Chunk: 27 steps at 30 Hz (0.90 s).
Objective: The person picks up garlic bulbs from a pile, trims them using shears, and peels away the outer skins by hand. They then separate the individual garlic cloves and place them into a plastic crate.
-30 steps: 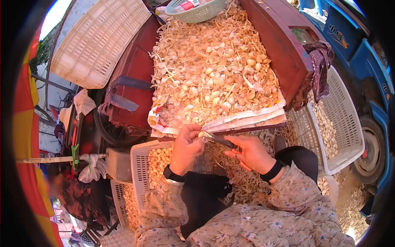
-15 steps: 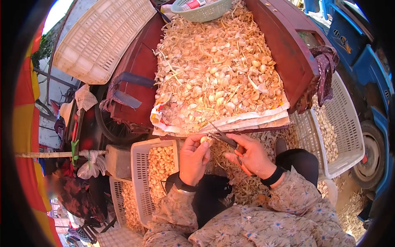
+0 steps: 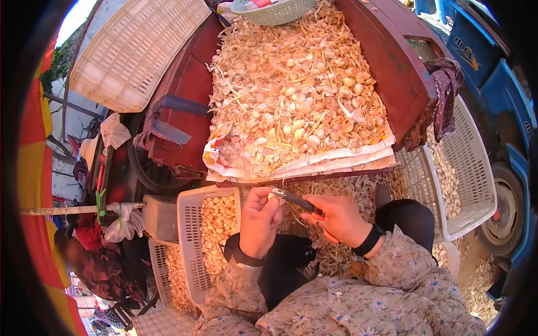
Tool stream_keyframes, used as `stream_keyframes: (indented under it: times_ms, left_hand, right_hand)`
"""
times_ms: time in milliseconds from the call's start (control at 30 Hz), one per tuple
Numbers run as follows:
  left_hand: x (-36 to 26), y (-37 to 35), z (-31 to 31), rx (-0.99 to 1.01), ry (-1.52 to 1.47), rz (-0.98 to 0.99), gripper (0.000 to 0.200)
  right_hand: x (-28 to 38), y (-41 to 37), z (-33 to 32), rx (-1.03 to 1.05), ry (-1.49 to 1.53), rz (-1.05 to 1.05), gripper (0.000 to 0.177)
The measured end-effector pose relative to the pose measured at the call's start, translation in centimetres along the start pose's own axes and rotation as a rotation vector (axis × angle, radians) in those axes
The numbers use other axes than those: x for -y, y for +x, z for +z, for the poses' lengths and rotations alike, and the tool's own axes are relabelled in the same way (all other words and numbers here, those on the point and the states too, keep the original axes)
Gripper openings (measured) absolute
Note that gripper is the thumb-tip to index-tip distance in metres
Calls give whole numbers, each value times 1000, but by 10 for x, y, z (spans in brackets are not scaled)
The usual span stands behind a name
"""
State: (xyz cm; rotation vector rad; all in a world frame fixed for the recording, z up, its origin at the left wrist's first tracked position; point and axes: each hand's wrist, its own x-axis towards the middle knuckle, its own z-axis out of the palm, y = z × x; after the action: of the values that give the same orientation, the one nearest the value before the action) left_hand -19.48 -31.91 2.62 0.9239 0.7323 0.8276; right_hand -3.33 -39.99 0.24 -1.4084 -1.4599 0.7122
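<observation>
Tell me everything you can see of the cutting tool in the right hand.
The cutting tool is small and slim, likely scissors, with dark handles and a pale metallic tip. The right hand grips its handles; whether the blades are open is unclear. It lies nearly level across the lap, its tip against the curled fingers of the left hand.

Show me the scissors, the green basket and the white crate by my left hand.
scissors [image 3: 297, 201], head view, dark blades.
green basket [image 3: 274, 17], head view, mesh wall.
white crate [image 3: 188, 241], head view, left wall.
</observation>
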Motion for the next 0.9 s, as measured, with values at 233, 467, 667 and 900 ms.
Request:
stream_keyframes:
  times_ms: [233, 467, 667, 900]
  left_hand:
    - [-33, -30, -26, -182, 84, 75, 13]
    - [-65, -98, -241, -407, 2060, 131, 17]
    - [-59, 17, -84, -178, 1334, 499, 19]
    - [3, 160, 10, 58, 1533, 531, 33]
  right_hand:
    - [-46, 3, 25, -163, 536, 349, 31]
    - [-36, 6, -8, -323, 748, 532, 36]
    - [-35, 13, -13, -242, 774, 603, 34]
    - [-29, 16, -19, -98, 867, 631, 39]
